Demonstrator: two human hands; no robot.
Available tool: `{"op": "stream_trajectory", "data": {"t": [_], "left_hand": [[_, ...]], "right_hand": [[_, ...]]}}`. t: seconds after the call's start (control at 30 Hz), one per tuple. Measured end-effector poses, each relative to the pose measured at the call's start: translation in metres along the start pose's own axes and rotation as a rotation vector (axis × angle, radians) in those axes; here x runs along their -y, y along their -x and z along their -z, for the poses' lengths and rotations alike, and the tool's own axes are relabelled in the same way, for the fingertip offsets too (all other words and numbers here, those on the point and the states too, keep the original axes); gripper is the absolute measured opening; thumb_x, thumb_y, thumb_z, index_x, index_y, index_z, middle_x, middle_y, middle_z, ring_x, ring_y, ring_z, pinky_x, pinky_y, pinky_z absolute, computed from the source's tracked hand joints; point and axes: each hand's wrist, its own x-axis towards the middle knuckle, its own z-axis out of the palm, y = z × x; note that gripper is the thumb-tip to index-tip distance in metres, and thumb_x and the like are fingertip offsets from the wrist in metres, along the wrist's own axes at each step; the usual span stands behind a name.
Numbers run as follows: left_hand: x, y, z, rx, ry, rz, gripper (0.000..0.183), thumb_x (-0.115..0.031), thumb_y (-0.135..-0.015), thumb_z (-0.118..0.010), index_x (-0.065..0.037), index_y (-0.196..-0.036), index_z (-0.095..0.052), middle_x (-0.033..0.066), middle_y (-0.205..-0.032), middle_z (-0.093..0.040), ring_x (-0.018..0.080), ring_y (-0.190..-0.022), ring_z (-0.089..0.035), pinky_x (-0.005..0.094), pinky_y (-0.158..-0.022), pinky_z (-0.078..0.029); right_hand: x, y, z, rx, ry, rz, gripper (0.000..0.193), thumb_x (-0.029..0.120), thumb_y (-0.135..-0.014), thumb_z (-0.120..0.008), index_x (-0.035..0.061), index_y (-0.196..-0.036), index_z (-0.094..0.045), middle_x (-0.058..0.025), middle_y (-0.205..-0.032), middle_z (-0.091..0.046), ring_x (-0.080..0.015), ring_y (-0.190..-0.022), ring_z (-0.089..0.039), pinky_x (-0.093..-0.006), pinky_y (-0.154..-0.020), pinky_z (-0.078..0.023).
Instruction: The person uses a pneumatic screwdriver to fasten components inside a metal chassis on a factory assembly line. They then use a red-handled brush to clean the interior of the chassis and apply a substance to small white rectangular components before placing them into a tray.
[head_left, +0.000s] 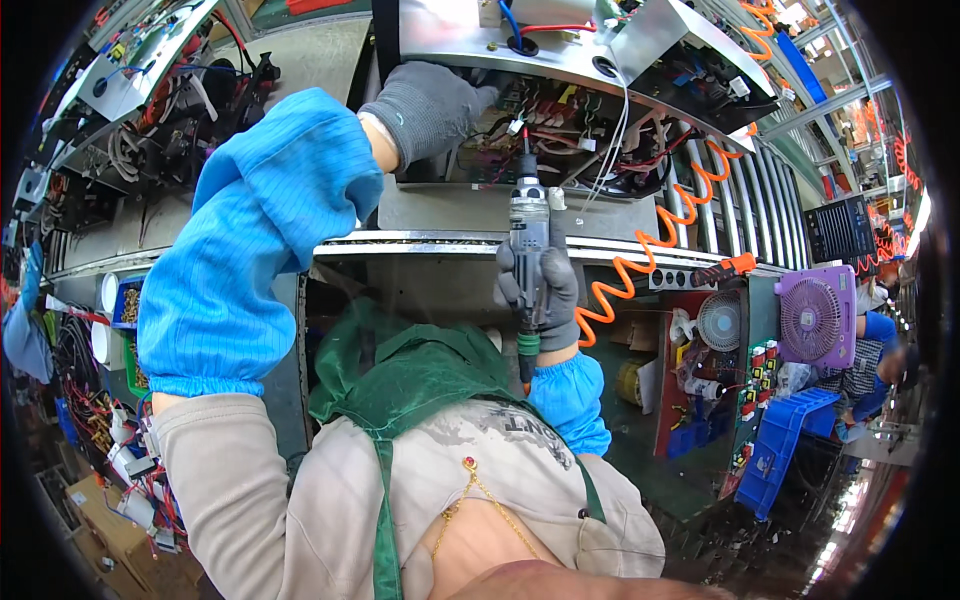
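Note:
My right hand (545, 285), in a dark grey glove, is closed around a silver and black power screwdriver (530, 215). The screwdriver points away from me, its bit reaching among the wires inside an open metal chassis (450, 35). My left hand (430, 110), in a grey knit glove, reaches to the left part of the chassis opening, just under the metal panel. Its fingers stretch toward the wiring and are partly hidden, so I cannot see whether they grip anything. Circuit parts and wire bundles (560, 140) fill the opening.
An orange coiled hose (630, 265) runs by my right hand to the upper right. Metal rollers (770, 210) lie right of the chassis. Another wired unit (130, 130) stands at left. A purple fan (815, 315), a blue crate (785, 450) and another person (875, 370) are at right.

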Motion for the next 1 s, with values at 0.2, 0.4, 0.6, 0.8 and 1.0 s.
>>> {"op": "stream_trajectory", "data": {"t": [0.2,0.4,0.6,0.8,1.0], "left_hand": [[0.000,-0.014,-0.014,0.051,-0.019,0.027,0.032,-0.017,-0.089,-0.048,-0.021,-0.120,-0.058,0.0095,-0.074,-0.066,0.0287,-0.067,-0.068,0.0413,-0.051,-0.053],[0.003,-0.013,-0.027,-0.050,0.086,0.090,0.032,-0.023,-0.093,-0.047,-0.022,-0.125,-0.055,0.0117,-0.080,-0.067,0.0310,-0.067,-0.067,0.0418,-0.052,-0.054],[0.001,-0.015,-0.023,0.023,0.118,0.053,0.027,-0.020,-0.091,-0.048,-0.018,-0.116,-0.059,0.0122,-0.084,-0.067,0.0310,-0.075,-0.068,0.0431,-0.058,-0.055],[0.006,-0.013,-0.032,-0.028,0.189,0.067,0.025,-0.022,-0.091,-0.050,-0.015,-0.111,-0.062,0.0139,-0.090,-0.068,0.0317,-0.081,-0.068,0.0446,-0.064,-0.056],[0.001,-0.009,-0.017,-0.008,0.142,0.028,0.023,-0.018,-0.088,-0.054,-0.012,-0.106,-0.066,0.0156,-0.094,-0.068,0.0320,-0.085,-0.068,0.0445,-0.068,-0.056]], "right_hand": [[0.018,0.000,-0.029,-0.237,0.480,-0.047,0.086,0.028,-0.079,-0.068,0.0223,-0.148,-0.017,-0.0118,-0.086,-0.057,-0.0159,-0.054,-0.058,-0.0309,-0.048,-0.054],[0.015,0.002,-0.002,0.158,-0.329,-0.135,0.066,0.045,-0.086,-0.060,0.0010,-0.128,-0.034,-0.0154,-0.100,-0.050,-0.0138,-0.053,-0.048,-0.0349,-0.052,-0.047],[0.011,0.000,-0.034,-0.235,0.487,-0.049,0.078,0.039,-0.079,-0.069,0.0196,-0.142,-0.025,-0.0122,-0.089,-0.055,-0.0148,-0.051,-0.053,-0.0283,-0.046,-0.049],[0.026,0.007,-0.033,-0.006,-0.215,-0.156,0.063,0.049,-0.090,-0.054,-0.0008,-0.125,-0.039,-0.0117,-0.091,-0.052,-0.0119,-0.052,-0.045,-0.0294,-0.050,-0.044],[0.033,0.006,-0.041,-0.053,-0.130,-0.100,0.064,0.036,-0.091,-0.054,0.0264,-0.145,-0.021,-0.0210,-0.091,-0.058,-0.0199,-0.053,-0.055,-0.0349,-0.048,-0.052]]}}
